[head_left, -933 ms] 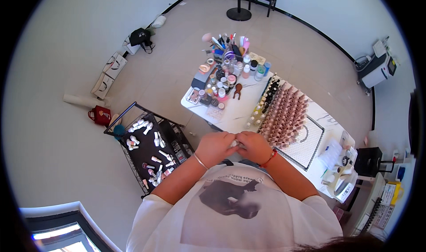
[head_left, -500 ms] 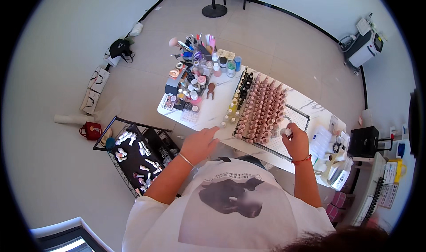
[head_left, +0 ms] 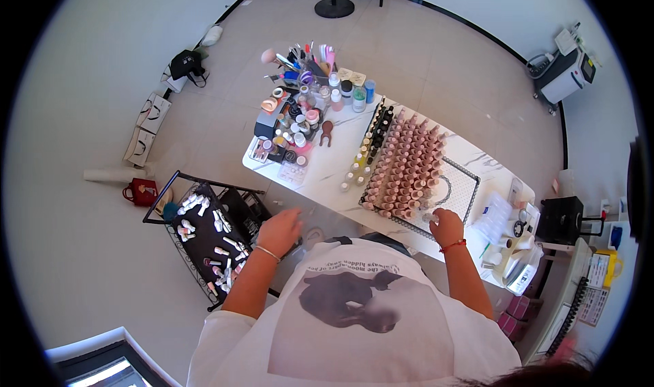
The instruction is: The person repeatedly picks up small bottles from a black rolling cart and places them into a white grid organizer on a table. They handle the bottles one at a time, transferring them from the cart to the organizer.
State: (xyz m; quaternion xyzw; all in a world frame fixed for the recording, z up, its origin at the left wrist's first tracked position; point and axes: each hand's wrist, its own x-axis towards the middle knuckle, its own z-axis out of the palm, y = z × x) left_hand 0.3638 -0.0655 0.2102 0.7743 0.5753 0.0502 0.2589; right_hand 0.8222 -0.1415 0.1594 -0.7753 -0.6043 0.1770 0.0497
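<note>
My left hand [head_left: 276,231] hangs open in front of the table's near edge, beside the cart, with fingers apart. My right hand [head_left: 447,229] pinches a small pale bottle [head_left: 430,217] at the near part of a white perforated tray [head_left: 456,189] with a dark border. On that tray stand several rows of dusty-pink bottles [head_left: 407,155]. Left of them run rows of black bottles [head_left: 381,135] and yellow white-capped bottles [head_left: 360,161], on the white marbled table [head_left: 320,179].
Cosmetic jars, brushes and pens [head_left: 296,118] crowd the table's left part; clear cases [head_left: 490,220] lie at its right. A black cart [head_left: 204,244] with scattered small bottles stands left. Bags [head_left: 146,128] line the left wall; a wheeled machine [head_left: 562,77] stands back right.
My hands have parted from being together at my front. The right moved to the tray, still holding the small item; the left opened, reached toward the table, then drew back leftward and down.
</note>
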